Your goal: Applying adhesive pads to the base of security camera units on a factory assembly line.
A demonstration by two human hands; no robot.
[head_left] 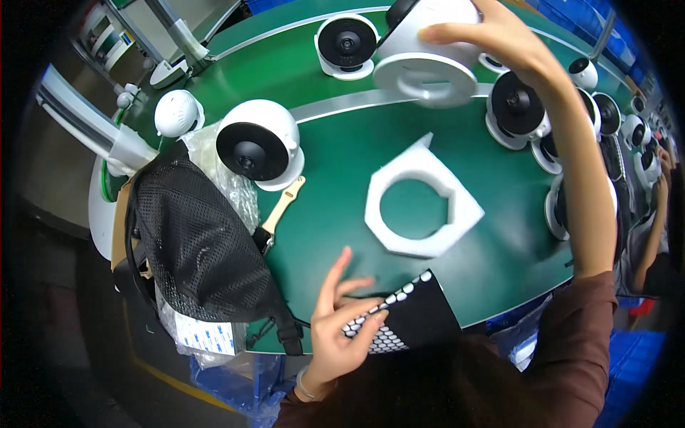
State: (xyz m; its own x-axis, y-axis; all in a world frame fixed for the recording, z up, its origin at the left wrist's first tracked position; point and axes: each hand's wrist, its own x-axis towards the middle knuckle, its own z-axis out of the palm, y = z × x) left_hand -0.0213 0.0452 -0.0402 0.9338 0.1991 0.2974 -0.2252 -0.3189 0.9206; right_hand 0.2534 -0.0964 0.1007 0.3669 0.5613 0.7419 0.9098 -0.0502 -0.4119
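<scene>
- Right hand (499, 39) is raised over the far side of the green counter (335, 214), fingers (446, 32) curled over the top of a white dome camera (428, 43), holding it up off the surface.
- That camera is tilted, its round white base ring (426, 77) facing down toward the viewer; the dark lens face is only partly visible at the top edge.
- Left hand (335, 328) is at the near counter edge, fingers narrow, pinching a black sheet with rows of white dots (399, 321); index finger sticks out straight, touching nothing.
- White foam block with a round cut-out (421, 207) lies flat mid-counter, between the two hands, apart from both.
- Second white dome camera (260, 146), black face toward the viewer, stands left of the foam, just beside crinkled clear plastic wrap (228, 182).
- Tan strap with a dark end (278, 214) lies just below that camera.
- Black mesh bag (193, 242) sits on the left counter edge, over a sheet of white labels (207, 335).
- Small white round unit (178, 113) at far left; another camera on its base (347, 44) at the back.
- Row of more cameras (521, 107) runs along the right side behind the raised forearm.
- Another person's arm (653, 228) is at the far right edge.
</scene>
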